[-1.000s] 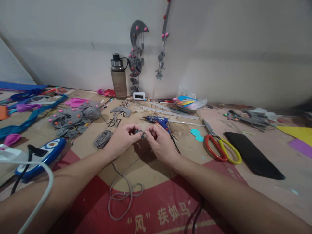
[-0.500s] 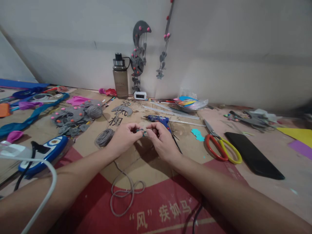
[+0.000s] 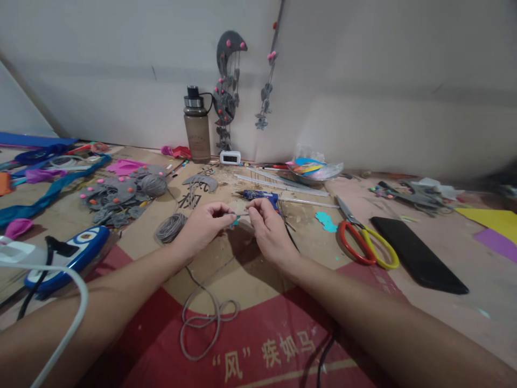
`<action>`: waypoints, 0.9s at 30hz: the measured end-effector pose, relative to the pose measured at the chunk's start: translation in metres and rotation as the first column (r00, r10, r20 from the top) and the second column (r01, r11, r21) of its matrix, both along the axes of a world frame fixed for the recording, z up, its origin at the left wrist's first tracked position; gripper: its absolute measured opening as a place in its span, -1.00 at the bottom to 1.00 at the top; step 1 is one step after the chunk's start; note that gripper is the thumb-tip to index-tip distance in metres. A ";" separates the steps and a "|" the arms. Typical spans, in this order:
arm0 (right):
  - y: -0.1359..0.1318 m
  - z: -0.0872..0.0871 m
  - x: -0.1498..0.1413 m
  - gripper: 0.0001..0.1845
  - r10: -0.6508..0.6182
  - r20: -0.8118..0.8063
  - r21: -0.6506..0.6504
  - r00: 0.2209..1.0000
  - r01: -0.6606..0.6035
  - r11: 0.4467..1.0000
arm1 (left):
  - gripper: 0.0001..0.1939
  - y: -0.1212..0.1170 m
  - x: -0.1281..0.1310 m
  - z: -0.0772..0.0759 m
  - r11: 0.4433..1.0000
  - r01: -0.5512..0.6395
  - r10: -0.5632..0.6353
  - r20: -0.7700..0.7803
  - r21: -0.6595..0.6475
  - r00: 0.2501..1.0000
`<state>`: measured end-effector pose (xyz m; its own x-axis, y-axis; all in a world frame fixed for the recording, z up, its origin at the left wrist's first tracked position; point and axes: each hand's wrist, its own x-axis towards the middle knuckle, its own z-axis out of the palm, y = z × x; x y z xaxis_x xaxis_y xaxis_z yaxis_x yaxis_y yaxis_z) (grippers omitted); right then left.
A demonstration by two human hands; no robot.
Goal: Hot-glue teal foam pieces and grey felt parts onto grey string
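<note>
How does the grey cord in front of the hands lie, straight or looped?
Looped: the grey cord curls and crosses itself on the red surface.

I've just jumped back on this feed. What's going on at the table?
A person is working bare-handed. The left hand pinches a small teal piece, and the right hand pinches what looks like a thin strand stretched between the hands. Loose yarn lies in loops nearer the person, with a yarn ball by the left hand. The glue gun lies just beyond the hands; the scissors are off to the right.
</note>
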<state>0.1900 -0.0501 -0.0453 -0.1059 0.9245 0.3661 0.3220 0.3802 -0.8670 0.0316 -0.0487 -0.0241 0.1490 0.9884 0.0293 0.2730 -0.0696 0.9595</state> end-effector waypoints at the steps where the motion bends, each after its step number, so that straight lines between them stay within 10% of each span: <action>1: 0.000 0.000 0.000 -0.83 0.019 -0.017 -0.008 1.000 -0.019 1.000 | -0.81 0.001 0.000 -0.001 1.000 0.001 0.000 0.053 -0.031 0.999; 8: -0.001 0.000 -0.001 -0.82 0.099 -0.012 -0.021 0.995 -0.099 0.995 | -0.79 0.001 0.002 -0.001 0.997 0.037 -0.026 0.159 -0.067 0.987; 27: -0.002 0.000 0.002 -0.87 0.040 0.136 0.121 0.990 -0.056 0.991 | -0.80 -0.002 -0.004 0.011 0.938 0.105 0.052 -0.435 0.331 0.899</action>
<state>0.1923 -0.0518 -0.0454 -0.2048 0.8653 0.4575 0.4103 0.5002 -0.7625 0.0274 -0.0510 -0.0132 0.2506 0.9248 0.2864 0.6464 -0.3801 0.6616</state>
